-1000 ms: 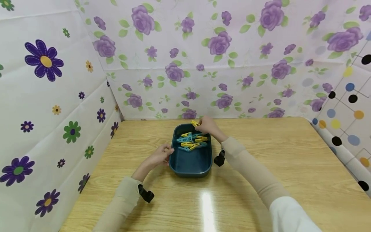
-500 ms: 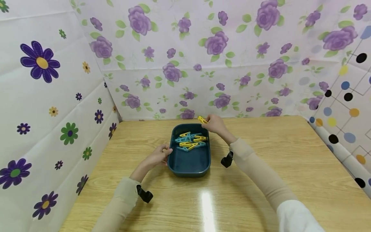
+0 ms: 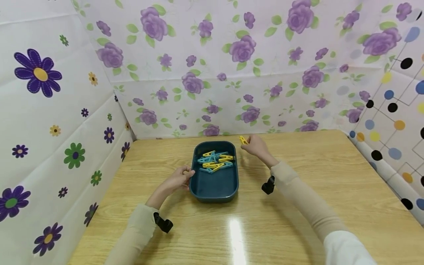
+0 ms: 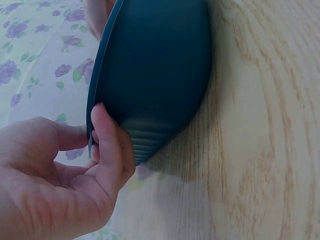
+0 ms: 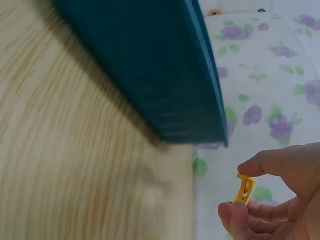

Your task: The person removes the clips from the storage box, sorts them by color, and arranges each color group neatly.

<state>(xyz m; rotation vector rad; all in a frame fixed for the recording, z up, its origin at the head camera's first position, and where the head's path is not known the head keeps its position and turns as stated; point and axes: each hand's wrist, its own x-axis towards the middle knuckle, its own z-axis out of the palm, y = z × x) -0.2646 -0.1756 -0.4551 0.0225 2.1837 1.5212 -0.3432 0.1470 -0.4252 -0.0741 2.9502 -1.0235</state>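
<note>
A dark teal plastic bin stands on the wooden table, with blue and yellow clothespins heaped toward its far half. My left hand pinches the bin's left rim; in the left wrist view its thumb and fingers clasp the edge from both sides. To the right of the bin's far corner, my right hand holds a yellow clothespin between thumb and fingers. The right wrist view has this yellow clothespin close up, apart from the bin wall.
The wooden table extends to both sides of the bin. A flowered cloth hangs along its back edge, with patterned cloths at left and right. Small black wrist cameras are strapped at both sleeves.
My right hand has moved right with the yellow clothespin, from over the bin's far right corner out past its rim. The left hand keeps its hold on the bin.
</note>
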